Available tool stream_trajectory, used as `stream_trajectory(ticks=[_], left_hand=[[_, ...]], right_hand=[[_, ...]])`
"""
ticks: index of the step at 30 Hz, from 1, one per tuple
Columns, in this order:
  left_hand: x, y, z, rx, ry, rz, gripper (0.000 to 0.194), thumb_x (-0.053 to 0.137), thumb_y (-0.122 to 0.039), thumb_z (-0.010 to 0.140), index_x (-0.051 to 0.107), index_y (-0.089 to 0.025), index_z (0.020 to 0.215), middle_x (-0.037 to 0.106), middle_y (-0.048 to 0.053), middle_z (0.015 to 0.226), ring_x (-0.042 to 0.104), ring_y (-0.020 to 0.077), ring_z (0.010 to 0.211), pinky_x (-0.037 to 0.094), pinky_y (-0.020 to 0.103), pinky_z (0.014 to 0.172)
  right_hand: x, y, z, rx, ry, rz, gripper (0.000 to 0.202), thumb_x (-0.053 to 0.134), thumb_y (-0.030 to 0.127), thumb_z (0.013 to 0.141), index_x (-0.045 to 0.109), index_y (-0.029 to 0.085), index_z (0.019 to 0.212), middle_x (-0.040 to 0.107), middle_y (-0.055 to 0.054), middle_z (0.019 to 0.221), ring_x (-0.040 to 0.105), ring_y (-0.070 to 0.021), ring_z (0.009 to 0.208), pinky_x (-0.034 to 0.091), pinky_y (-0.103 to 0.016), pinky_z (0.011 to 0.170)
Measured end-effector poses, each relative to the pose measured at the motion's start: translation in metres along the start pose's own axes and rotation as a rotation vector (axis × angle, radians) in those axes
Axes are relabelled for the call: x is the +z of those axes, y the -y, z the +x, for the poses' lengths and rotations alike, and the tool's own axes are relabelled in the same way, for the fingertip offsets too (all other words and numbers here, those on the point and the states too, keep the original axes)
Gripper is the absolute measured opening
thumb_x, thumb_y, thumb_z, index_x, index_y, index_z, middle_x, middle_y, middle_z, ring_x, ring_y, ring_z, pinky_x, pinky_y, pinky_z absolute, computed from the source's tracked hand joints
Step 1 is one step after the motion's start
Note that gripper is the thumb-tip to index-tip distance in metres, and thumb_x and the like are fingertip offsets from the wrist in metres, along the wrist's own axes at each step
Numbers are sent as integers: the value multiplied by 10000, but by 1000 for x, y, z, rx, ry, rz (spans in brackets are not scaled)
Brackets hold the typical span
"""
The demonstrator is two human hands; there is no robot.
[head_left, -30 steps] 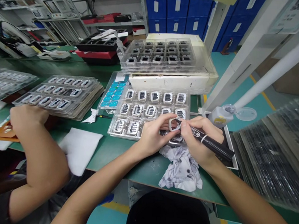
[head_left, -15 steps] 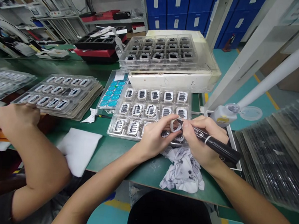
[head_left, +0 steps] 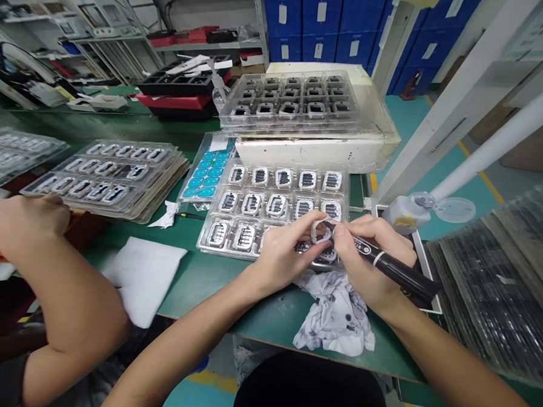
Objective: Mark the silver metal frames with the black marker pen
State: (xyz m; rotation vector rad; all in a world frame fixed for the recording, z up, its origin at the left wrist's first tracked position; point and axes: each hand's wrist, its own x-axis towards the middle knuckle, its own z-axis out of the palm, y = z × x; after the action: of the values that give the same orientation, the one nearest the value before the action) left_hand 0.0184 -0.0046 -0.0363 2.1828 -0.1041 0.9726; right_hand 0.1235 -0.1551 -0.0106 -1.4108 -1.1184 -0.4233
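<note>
Two hands together over front edge of clear tray (head_left: 232, 250) on green bench (head_left: 213, 279): left hand (head_left: 280, 252) pinching small white frame (head_left: 321, 231) between thumb and fingers, right hand (head_left: 364, 257) gripping black marker (head_left: 386, 267), tip touching frame. Crumpled stained rag (head_left: 333, 316) just below both hands; white bottle (head_left: 405, 212) near, to right. Co-worker's hand (head_left: 22, 221) at far left beside stacked trays (head_left: 109, 174), well apart.
</note>
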Motion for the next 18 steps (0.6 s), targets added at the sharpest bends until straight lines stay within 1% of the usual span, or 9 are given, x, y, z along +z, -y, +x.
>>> stream_trajectory(ticks=[4,8,11,18], left_hand=[[0,-1,1,-7,-4,-23,367,749,-226,1039,645,-150,1383,807,51,1099,823,145,944,707,203,911],[0,-2,2,-10,-1,-33,335,750,-214,1035,661,-158,1353,806,41,1086,821,138,940,706,202,926],[0,-2,2,-18,-1,-33,332,752,-221,1035,670,-156,1350,804,41,1081,818,133,925,705,205,936],[0,-1,5,-38,6,-175,385,785,-173,995,664,-148,1360,804,30,1099,818,124,943,704,194,960]], right_hand=[[-1,0,-1,3,-7,-11,111,737,132,1041,681,196,968,722,7,936,700,-148,802,546,-293,709],[0,-1,-2,26,-25,-2,120,732,144,1042,675,199,951,700,12,882,684,-150,760,536,-302,688],[0,-1,-1,35,-12,-1,133,726,151,1042,662,197,934,707,8,888,680,-154,753,529,-308,675],[0,-1,-1,46,-13,26,119,734,126,1029,674,191,950,705,15,890,686,-146,766,537,-301,689]])
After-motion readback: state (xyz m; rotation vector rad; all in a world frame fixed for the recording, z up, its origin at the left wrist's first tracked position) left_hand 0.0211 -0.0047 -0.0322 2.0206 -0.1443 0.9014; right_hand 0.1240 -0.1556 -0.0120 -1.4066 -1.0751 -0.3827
